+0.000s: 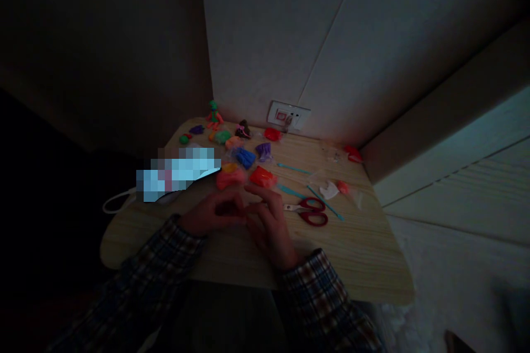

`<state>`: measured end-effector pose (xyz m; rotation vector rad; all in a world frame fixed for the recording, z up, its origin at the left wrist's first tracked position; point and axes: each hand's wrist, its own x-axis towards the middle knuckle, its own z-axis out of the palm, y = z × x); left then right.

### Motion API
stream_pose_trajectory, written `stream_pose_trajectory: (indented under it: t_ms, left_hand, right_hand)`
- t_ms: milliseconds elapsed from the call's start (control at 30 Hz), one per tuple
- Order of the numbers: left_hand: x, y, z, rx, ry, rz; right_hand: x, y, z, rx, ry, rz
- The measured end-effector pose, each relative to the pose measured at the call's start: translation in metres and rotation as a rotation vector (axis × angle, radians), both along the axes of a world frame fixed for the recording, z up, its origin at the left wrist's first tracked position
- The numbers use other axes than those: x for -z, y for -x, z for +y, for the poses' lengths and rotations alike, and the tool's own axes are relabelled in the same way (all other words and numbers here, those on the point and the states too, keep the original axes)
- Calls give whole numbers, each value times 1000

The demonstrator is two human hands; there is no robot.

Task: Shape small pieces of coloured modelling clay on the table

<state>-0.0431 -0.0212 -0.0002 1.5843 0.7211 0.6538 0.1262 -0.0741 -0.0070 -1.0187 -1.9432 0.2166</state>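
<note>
Over the front middle of the wooden table (348,265), my two hands meet at the fingertips. My left hand (213,212) curls its thumb and fingers into a pinch. My right hand (269,223) has its thumb and fingertips pressed against the left fingertips, its index finger raised and bent. Anything between them is too small and dark to name. Just beyond lie a pink clay packet (231,177) and a red clay packet (263,176). Red-handled scissors (312,212) rest right of my right hand, beside light-blue modelling tools (327,203).
A lit, blurred-out screen (182,171) with a white cable (114,204) stands at the left. Blue (245,158) and purple clay packets (264,151) lie behind. A small green-and-orange figure (214,116) stands at the back, near the wall socket (289,115). White clay (329,190) lies right.
</note>
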Motion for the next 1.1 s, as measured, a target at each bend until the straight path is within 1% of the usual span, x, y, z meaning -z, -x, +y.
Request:
stream_pose_trajectory:
  t_ms: [133,233,333,433,533,633,733,900,1033,1100]
  left_hand:
    - [1,2,0,-69,-12,-31]
    - [3,5,2,-182,-10,-99]
    - [4,7,3,-266,52,-168]
    - [6,7,3,-285,91,-181]
    - [8,10,3,-297,35,-165]
    - [10,14,4,-345,-27,-189]
    - [10,16,4,-373,-50,-210]
    - [11,15,4,-359,-57,-188]
    - [15,16,7,-421,-98,-144]
    - [17,17,8,-430,-128,-134]
  right_hand:
    - [2,0,0,4,55,12]
    - [3,-3,0,72,84,67]
    - [2,-7,0,140,90,96]
    - [1,-9,-1,162,96,108]
    - [1,-9,-1,177,117,125]
    - [2,-10,-1,186,131,131]
    - [2,-10,-1,182,128,119]
    - [3,-9,-1,168,127,88]
    - [2,-9,-1,156,131,71]
    - [2,-9,-1,161,132,68]
